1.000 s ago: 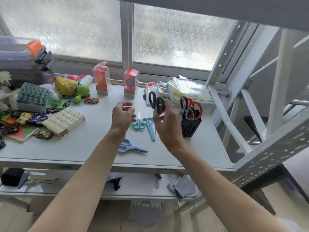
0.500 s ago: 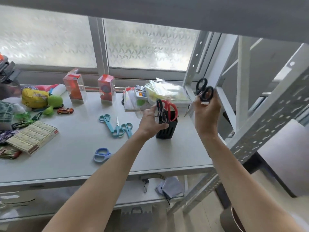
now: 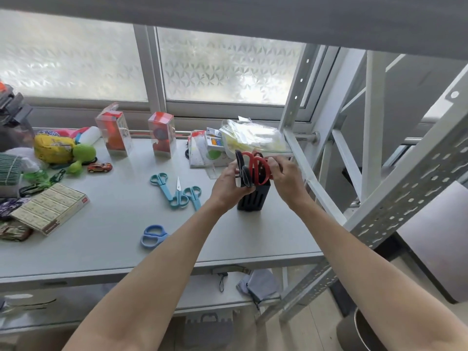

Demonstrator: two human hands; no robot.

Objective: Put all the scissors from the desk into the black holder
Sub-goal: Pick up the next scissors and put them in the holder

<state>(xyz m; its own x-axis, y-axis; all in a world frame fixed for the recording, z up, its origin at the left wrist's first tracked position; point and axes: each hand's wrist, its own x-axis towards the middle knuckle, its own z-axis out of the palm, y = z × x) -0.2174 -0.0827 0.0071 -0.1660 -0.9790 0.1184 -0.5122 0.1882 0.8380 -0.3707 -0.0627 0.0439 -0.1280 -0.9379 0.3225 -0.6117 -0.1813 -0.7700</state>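
Nearest us on the bench (image 3: 106, 252), blue scissors (image 3: 152, 235) lie flat, partly behind our left forearm. Further back lie two teal scissors (image 3: 160, 182) with handles crossing. Beyond them our left hand (image 3: 229, 184) curls its grip round the black holder (image 3: 253, 197), touching black-handled scissors (image 3: 241, 171) standing in it. Our right hand (image 3: 287, 177) pinches the red-handled scissors (image 3: 257, 168), also in the holder.

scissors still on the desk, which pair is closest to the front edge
The darker blue scissors, lying alone nearest the front edge of the desk. The two teal scissors lie crossed further back, toward the window.
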